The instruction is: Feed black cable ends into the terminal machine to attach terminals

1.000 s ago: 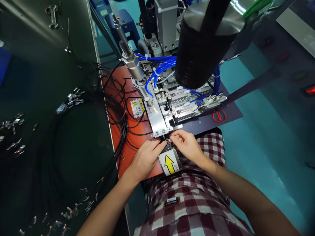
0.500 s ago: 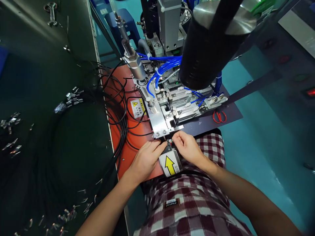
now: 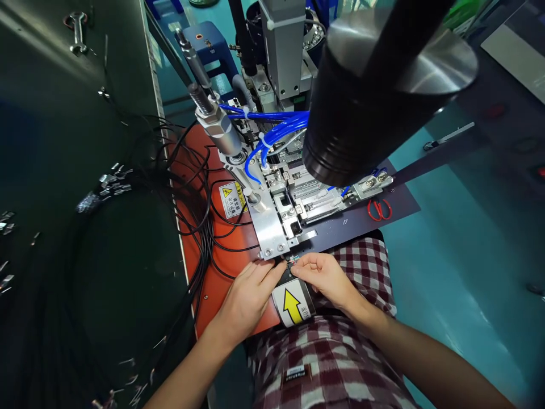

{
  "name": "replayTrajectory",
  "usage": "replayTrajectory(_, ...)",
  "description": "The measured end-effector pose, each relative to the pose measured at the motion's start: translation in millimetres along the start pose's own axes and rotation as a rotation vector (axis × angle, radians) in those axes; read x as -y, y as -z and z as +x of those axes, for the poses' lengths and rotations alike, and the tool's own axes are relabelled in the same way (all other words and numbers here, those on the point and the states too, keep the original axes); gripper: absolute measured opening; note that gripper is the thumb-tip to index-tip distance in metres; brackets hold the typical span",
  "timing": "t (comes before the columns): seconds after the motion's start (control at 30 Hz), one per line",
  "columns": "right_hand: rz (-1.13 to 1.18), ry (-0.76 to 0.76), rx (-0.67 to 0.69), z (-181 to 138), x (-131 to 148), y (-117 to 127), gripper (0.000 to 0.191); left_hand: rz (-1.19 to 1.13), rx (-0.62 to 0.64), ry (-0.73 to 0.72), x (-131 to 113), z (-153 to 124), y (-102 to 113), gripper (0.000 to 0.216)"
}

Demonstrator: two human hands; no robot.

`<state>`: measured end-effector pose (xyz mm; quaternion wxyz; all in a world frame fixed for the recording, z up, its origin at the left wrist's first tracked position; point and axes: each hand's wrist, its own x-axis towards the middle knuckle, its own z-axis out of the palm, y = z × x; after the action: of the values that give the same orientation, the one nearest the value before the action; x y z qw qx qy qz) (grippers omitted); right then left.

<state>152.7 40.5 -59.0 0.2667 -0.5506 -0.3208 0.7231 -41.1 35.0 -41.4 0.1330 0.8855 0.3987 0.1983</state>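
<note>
At the front edge of the machine's metal plate [image 3: 269,227], my two hands meet with fingertips almost touching. My left hand [image 3: 251,295] lies palm down, its thumb and forefinger closed at the plate's edge; what they grip is hidden under the fingers. My right hand [image 3: 326,278] pinches at a small metal connector [image 3: 293,259] with thin wires, just right of the left fingertips. Just below them is a white label with a yellow arrow [image 3: 292,307]. Black cables [image 3: 206,238] loop over the red base [image 3: 213,309] toward the plate.
Blue air tubes [image 3: 285,128] and a large black cylinder [image 3: 353,108] stand over the machine. Red-handled scissors [image 3: 378,210] lie on the dark board at right. A dark table at left holds a wrench [image 3: 78,33] and bundled cable ends [image 3: 106,184].
The view has shifted, so the machine sits slightly lower and further left. My right fingers have straightened and turned toward the left fingertips; the left hand keeps its place at the plate.
</note>
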Motion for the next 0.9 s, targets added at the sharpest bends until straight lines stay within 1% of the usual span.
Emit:
replayTrajectory(0.13,0.002,0.003,-0.023,0,0,-2,0.022,-0.012,0.000,-0.002,0,-1,1,0.032)
replayTrajectory(0.23,-0.050,0.084,-0.098,-5,-1,-5,0.017,-0.002,-0.013,-0.009,0,0,1,0.032)
replayTrajectory(0.33,-0.242,0.217,-0.217,-10,-1,-6,0.012,0.006,-0.025,-0.010,1,2,0,0.033)
replayTrajectory(0.4,-0.384,0.315,-0.255,-11,1,-5,0.010,0.006,-0.026,-0.011,1,2,0,0.033)
replayTrajectory(0.5,-0.512,0.428,-0.252,-10,3,-2,0.009,0.003,-0.022,-0.011,1,2,-1,0.032)
replayTrajectory(0.6,-0.589,0.491,-0.227,-10,5,1,0.010,-0.005,-0.016,-0.010,1,1,-1,0.032)
replayTrajectory(0.7,-0.601,0.510,-0.198,-10,7,3,0.010,-0.012,-0.012,-0.011,1,0,0,0.031)
replayTrajectory(0.8,-0.555,0.484,-0.179,-9,7,4,0.010,-0.011,-0.010,-0.011,1,-1,1,0.032)
replayTrajectory(0.83,-0.510,0.456,-0.164,-8,7,4,0.009,-0.009,-0.009,-0.009,1,-1,1,0.032)
replayTrajectory(0.9,-0.346,0.357,-0.109,-4,6,4,0.010,0.002,0.001,-0.001,1,-2,1,0.033)
